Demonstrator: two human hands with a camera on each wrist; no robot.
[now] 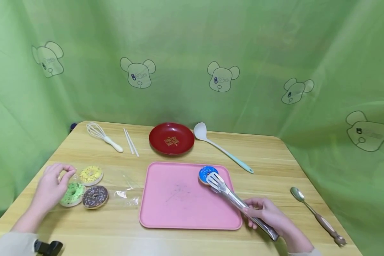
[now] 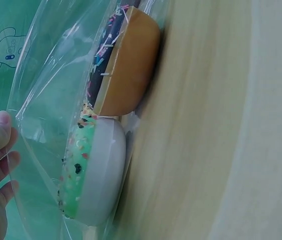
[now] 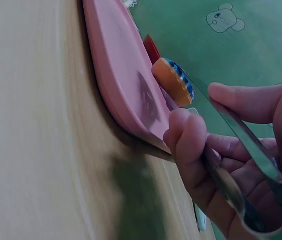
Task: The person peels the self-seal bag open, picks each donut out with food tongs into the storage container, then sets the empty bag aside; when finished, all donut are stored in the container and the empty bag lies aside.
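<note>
My right hand (image 1: 265,213) grips metal tongs (image 1: 236,201) by their arms, thumb on one side and fingers on the other. Between the slotted tips sits a blue-iced toy donut (image 1: 208,173), which the right wrist view shows raised over the pink tray (image 1: 166,217). At the left, my left hand (image 1: 52,185) pinches the edge of a clear plastic bag (image 2: 45,105). A green donut (image 2: 75,170) and a dark brown sprinkled one (image 1: 96,196) lie within this bag's outline, beside a yellow donut (image 1: 91,175).
Along the back of the wooden table lie a white whisk (image 1: 104,137), a pair of white chopsticks (image 1: 131,143), a red plate (image 1: 156,140) and a ladle (image 1: 222,149) with a light blue handle. A spoon (image 1: 318,217) lies at the right. Green curtain (image 1: 179,42) surrounds the table.
</note>
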